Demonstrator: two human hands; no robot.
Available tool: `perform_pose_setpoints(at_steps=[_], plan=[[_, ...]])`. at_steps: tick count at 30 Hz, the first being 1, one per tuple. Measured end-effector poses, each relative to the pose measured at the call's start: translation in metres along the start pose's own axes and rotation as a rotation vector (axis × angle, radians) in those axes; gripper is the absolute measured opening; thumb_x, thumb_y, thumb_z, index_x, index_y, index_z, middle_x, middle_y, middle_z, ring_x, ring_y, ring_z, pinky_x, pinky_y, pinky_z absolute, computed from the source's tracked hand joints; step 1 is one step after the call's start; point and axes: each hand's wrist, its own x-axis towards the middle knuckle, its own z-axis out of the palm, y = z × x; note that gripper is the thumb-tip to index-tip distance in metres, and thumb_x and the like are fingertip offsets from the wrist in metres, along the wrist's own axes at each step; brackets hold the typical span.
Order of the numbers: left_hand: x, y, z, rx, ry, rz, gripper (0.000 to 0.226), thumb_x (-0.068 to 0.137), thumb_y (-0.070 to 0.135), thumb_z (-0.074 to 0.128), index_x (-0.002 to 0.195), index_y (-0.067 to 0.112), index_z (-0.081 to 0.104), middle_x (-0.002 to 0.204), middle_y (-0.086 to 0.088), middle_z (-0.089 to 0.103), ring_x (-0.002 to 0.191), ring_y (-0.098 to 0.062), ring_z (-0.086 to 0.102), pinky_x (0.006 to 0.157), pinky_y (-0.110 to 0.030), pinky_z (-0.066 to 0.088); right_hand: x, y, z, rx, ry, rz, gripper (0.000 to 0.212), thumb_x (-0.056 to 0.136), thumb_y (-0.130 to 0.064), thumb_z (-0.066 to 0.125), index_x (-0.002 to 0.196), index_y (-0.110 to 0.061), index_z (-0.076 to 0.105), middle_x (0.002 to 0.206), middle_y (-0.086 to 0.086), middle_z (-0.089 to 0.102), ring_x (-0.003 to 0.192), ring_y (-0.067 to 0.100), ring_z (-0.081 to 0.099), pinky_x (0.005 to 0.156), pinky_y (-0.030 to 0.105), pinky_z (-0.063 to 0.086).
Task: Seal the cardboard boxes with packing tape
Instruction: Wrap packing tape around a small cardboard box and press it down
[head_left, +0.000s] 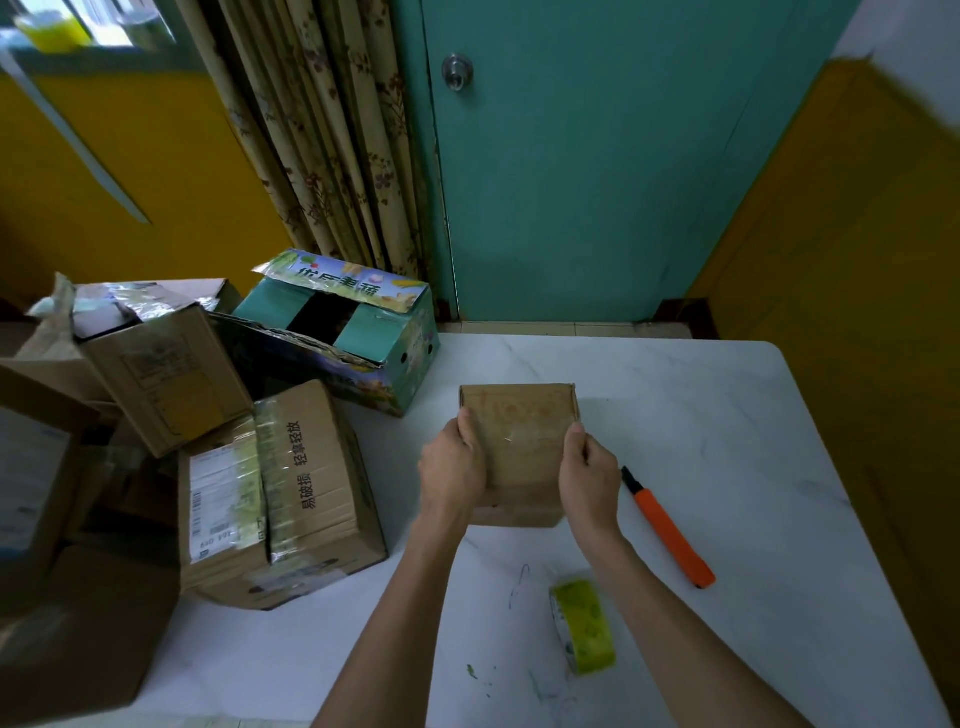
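Small box (522, 447): plain brown cardboard, squarish, top face scuffed with a faint glossy patch. It sits on the white marble-patterned table (727, 415), near the centre.

Your left hand (451, 470) grips its left side and your right hand (589, 480) its right side. On both, the fingers curl round the box walls with the thumb tips at the top edges.

Tape roll (584, 626): yellow-green and translucent, standing on its rim just beside your right forearm.

Utility knife (670, 530): slim orange handle, black tip, lying flat to the right of your right hand, apart from it.

Larger cartons at the table's left: a taped brown carton (311, 483) with a shipping label, and an open teal printed carton (358, 332) with torn corrugated flaps.
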Motion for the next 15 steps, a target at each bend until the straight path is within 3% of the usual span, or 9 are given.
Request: perform_pose_setpoints(at_steps=[2, 4, 6, 8, 10, 12, 15], plan=[[0.0, 0.001, 0.0, -0.065, -0.04, -0.035, 0.059, 0.108, 0.052, 0.024, 0.119, 0.012, 0.066, 0.111, -0.014, 0.068, 0.103, -0.035, 0.063, 0.091, -0.042, 0.049, -0.001, 0.0, -0.001, -0.002, -0.081, 0.039, 0.024, 0.092, -0.048, 0.062, 0.089, -0.025, 0.061, 0.082, -0.011, 0.062, 0.075, 0.004, 0.059, 0.066, 0.023, 0.049], [-0.002, -0.003, 0.001, -0.18, -0.12, -0.034, 0.052, 0.101, 0.061, 0.042, 0.119, 0.019, 0.064, 0.108, -0.004, 0.07, 0.094, -0.022, 0.066, 0.078, -0.032, 0.054, -0.002, 0.0, -0.002, -0.006, -0.138, 0.102, 0.052, 0.074, -0.055, 0.079, 0.113, -0.027, 0.061, 0.103, -0.013, 0.066, 0.093, 0.006, 0.064, 0.08, 0.028, 0.057], [-0.007, -0.009, 0.0, -0.321, -0.193, -0.025, 0.047, 0.091, 0.058, 0.064, 0.122, 0.023, 0.062, 0.106, 0.004, 0.07, 0.089, -0.011, 0.067, 0.065, -0.023, 0.055, 0.002, 0.001, -0.001, -0.002, -0.132, 0.131, 0.065, 0.067, -0.057, 0.083, 0.119, -0.025, 0.062, 0.107, -0.01, 0.068, 0.097, 0.009, 0.066, 0.084, 0.033, 0.058], [-0.012, -0.018, 0.002, -0.539, -0.24, -0.054, 0.05, 0.086, 0.046, 0.076, 0.127, 0.023, 0.06, 0.11, 0.003, 0.071, 0.091, -0.012, 0.071, 0.063, -0.024, 0.059, 0.004, 0.0, -0.002, -0.03, -0.148, 0.104, 0.056, 0.076, -0.056, 0.077, 0.119, -0.024, 0.063, 0.107, -0.009, 0.068, 0.098, 0.01, 0.066, 0.084, 0.034, 0.058], [-0.012, -0.027, 0.005, -0.613, -0.249, -0.02, 0.052, 0.087, 0.044, 0.077, 0.131, 0.024, 0.059, 0.115, 0.001, 0.072, 0.096, -0.013, 0.072, 0.072, -0.029, 0.061, 0.006, -0.001, -0.006, -0.099, -0.19, 0.045, 0.044, 0.091, -0.052, 0.062, 0.12, -0.02, 0.061, 0.107, -0.006, 0.067, 0.099, 0.012, 0.065, 0.083, 0.033, 0.056], [-0.011, -0.031, 0.007, -0.548, -0.252, 0.04, 0.055, 0.091, 0.053, 0.068, 0.135, 0.025, 0.055, 0.119, 0.002, 0.07, 0.103, -0.014, 0.07, 0.083, -0.032, 0.061, 0.009, 0.0, -0.012, -0.201, -0.226, -0.021, 0.039, 0.103, -0.045, 0.041, 0.119, -0.014, 0.059, 0.105, -0.001, 0.064, 0.097, 0.015, 0.062, 0.08, 0.031, 0.052], [-0.012, -0.03, 0.006, -0.354, -0.201, 0.129, 0.046, 0.103, 0.053, 0.044, 0.139, 0.025, 0.052, 0.12, 0.004, 0.067, 0.105, -0.012, 0.067, 0.082, -0.025, 0.057, 0.012, 0.0, -0.02, -0.271, -0.27, -0.05, 0.042, 0.107, -0.037, 0.023, 0.099, -0.013, 0.056, 0.091, 0.003, 0.06, 0.082, 0.013, 0.058, 0.068, 0.025, 0.045]])
